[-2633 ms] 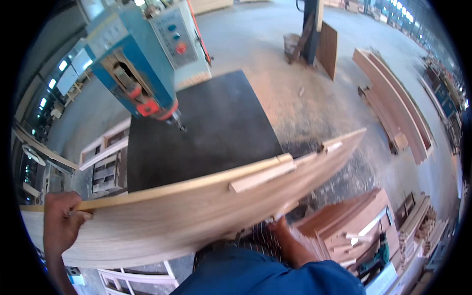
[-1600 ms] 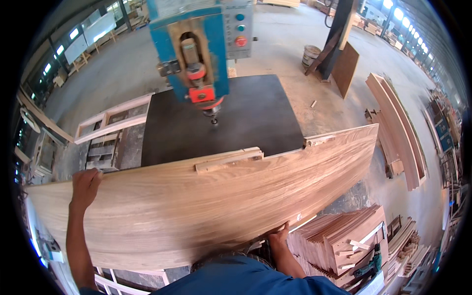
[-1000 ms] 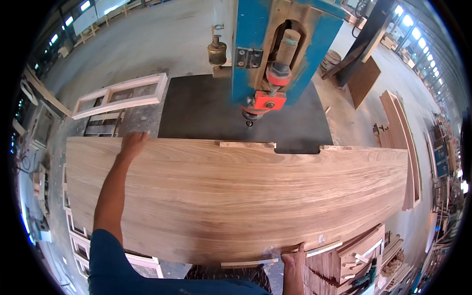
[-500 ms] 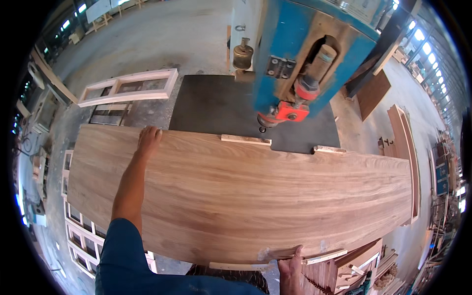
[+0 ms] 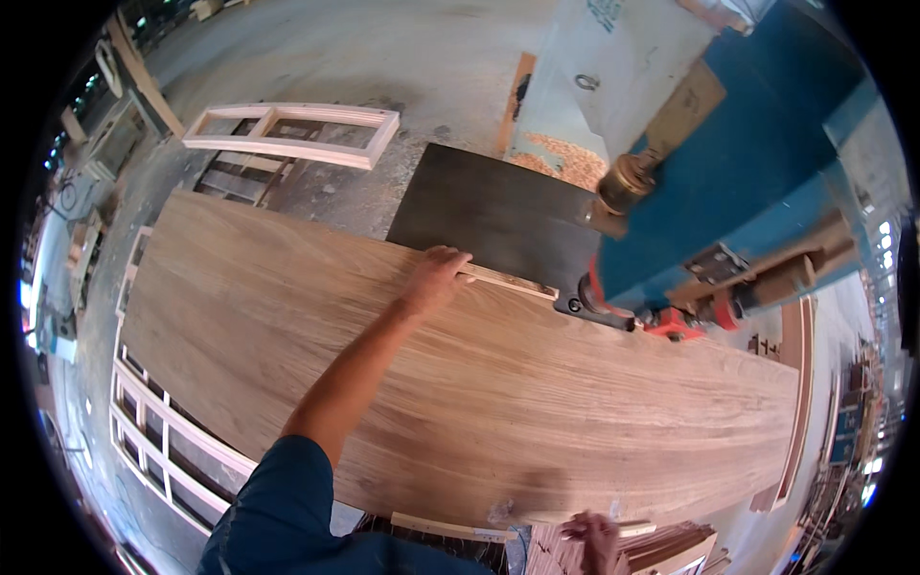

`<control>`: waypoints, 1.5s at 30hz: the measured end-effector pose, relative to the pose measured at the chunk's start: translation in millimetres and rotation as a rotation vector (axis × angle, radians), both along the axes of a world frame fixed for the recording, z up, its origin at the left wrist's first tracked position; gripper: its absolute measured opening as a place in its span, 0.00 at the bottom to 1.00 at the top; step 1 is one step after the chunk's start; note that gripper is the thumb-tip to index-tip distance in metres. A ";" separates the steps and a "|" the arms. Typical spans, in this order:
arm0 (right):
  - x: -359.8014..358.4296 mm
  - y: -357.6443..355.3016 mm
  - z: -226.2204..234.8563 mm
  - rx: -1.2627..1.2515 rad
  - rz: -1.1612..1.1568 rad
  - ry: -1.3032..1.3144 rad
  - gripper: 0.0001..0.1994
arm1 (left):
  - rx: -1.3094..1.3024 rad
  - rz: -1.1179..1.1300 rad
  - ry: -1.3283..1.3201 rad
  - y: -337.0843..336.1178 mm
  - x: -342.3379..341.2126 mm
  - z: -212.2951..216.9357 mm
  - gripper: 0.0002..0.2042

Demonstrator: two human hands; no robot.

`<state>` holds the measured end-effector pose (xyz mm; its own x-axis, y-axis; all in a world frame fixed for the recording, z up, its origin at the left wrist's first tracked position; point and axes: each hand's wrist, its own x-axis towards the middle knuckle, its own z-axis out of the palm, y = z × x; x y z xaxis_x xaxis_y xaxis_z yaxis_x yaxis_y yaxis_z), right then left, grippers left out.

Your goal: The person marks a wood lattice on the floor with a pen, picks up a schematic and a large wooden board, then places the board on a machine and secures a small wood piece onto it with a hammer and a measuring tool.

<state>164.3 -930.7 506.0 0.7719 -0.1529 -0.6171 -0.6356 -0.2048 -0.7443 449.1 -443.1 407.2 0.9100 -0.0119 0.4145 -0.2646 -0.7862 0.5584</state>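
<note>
in the head view, a long wooden board (image 5: pixel 431 383) lies across the near edge of the black table (image 5: pixel 489 206) and sticks out past its left and right corners. the left hand (image 5: pixel 439 278) is curled over the board's far edge, by the left end of a thin wooden strip (image 5: pixel 515 281). it seems to be grasping the board, maybe to keep it steady, but i can't tell if it pinches the strip too. the right hand (image 5: pixel 594 539) is blurry, by the board's near edge, so i can't tell if it holds anything. the board is flat and tan, with wavy lines. the strip is pale and straight. the blue router machine (image 5: pixel 661 216) looks hard and smooth. its round metal bit (image 5: pixel 575 305) hangs near the strip's right end. curly wood shavings (image 5: pixel 575 163) lie behind the table's far edge.
</note>
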 end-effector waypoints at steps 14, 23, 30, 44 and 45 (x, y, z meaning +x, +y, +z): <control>280.6 272.0 -38.8 -0.495 0.727 -1.457 0.19 | -0.104 0.062 0.037 7.5 -15.3 14.4 0.05; 326.9 295.5 -76.1 -0.766 0.681 -1.289 0.12 | -0.065 0.082 -0.091 2.0 -11.4 4.5 0.06; 324.2 298.8 -73.2 -0.713 0.679 -1.281 0.10 | -0.008 0.096 -0.147 9.9 -12.4 4.4 0.07; 322.6 299.4 -70.6 -0.683 0.646 -1.285 0.10 | -0.011 0.090 -0.122 13.2 -9.2 13.7 0.07; 323.2 299.2 -71.7 -0.686 0.645 -1.283 0.10 | -0.022 0.084 -0.108 13.4 -9.6 13.5 0.06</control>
